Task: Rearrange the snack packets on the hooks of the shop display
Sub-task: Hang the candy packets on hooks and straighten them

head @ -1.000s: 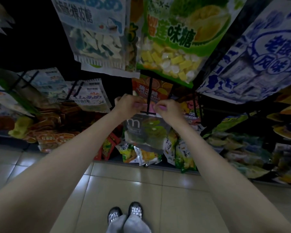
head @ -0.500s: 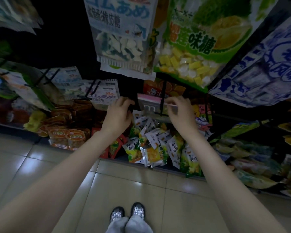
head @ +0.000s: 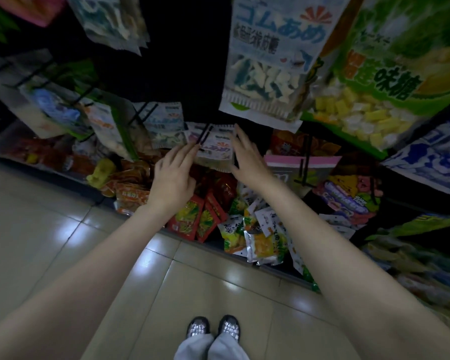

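A white gummy packet with blue letters hangs on a black hook in the middle of the display. My left hand reaches to its left edge with fingers stretched out, the tips at the hook's end. My right hand lies against the packet's right edge, fingers straight. To the right hangs the pink-topped clear packet on its own hook, with neither hand on it.
Large packets hang close overhead: a white gummy bag and a green durian candy bag. More packets hang at left. Loose red and yellow snack bags fill the bottom shelf above the tiled floor. My shoes are below.
Both hands have let go of the pink-topped packet, now hanging on its hook, and moved left to the white gummy packet. The view has shifted left.
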The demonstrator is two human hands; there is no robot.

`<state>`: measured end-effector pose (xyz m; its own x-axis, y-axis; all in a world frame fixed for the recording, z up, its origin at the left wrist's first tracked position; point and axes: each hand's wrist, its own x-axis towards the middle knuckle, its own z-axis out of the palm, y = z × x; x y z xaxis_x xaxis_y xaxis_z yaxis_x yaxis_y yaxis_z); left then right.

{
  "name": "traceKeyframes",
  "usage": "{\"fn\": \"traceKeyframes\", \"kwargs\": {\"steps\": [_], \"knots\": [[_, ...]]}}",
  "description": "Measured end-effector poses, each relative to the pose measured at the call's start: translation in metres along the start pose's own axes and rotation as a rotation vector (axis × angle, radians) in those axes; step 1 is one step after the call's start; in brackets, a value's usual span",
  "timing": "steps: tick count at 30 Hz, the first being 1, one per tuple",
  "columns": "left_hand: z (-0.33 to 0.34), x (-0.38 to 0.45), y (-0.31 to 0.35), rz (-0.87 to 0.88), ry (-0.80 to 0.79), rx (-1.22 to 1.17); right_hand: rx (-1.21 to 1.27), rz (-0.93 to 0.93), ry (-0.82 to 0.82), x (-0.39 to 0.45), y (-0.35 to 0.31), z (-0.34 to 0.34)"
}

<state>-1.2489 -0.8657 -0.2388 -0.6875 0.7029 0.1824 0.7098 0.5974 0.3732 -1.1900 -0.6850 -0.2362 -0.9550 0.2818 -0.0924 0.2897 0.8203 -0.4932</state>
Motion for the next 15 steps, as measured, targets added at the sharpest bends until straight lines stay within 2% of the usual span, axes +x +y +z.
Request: {"fn": "traceKeyframes", "kwargs": {"steps": [5,7,15], "knots": [[-0.012,0.004,-0.014,0.089,-0.096,0.047,-0.146,0.166,0.035,0.038,-0.015,0.015],[-0.016,0.007,-0.019,0.099,-0.117,0.061,-0.156,0.167,0.062,0.04,-0.021,0.022],[-0.022,0.012,-0.031,0.167,-0.145,0.089,0.038,0.117,0.243,0.021,-0.021,0.035]]}}
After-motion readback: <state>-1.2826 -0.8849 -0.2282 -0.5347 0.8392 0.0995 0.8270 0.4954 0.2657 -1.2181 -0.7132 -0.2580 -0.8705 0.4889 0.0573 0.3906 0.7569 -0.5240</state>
